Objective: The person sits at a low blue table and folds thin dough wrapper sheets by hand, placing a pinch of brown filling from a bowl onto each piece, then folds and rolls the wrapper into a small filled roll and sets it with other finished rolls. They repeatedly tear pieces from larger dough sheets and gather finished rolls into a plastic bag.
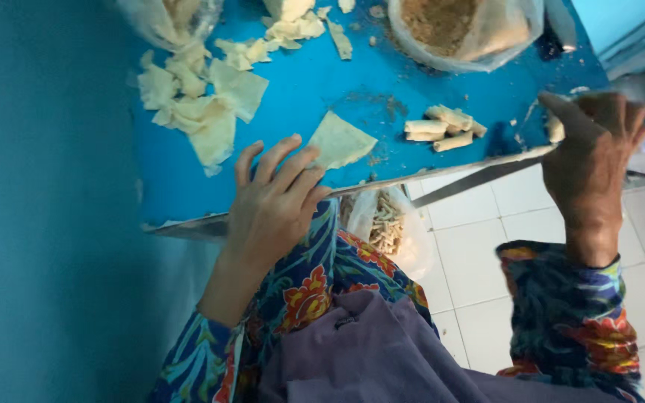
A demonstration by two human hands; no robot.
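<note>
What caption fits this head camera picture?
Left hand touches a pastry sheet on a blue table; right hand holds a roll.

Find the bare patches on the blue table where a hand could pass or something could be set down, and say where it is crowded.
Bare blue table lies between the pile of pastry scraps and the rolled pieces, above the flat wrapper by the left hand. Another strip lies left of that hand along the table edge. The far edge is crowded with the filling bag and more scraps.

A teal wall (pixel 39 186) fills the left of the frame. A blue worktop (pixel 322 82) with a metal edge spans the upper middle. White floor tiles (pixel 479 246) with dark grout show lower right, evenly lit.
</note>
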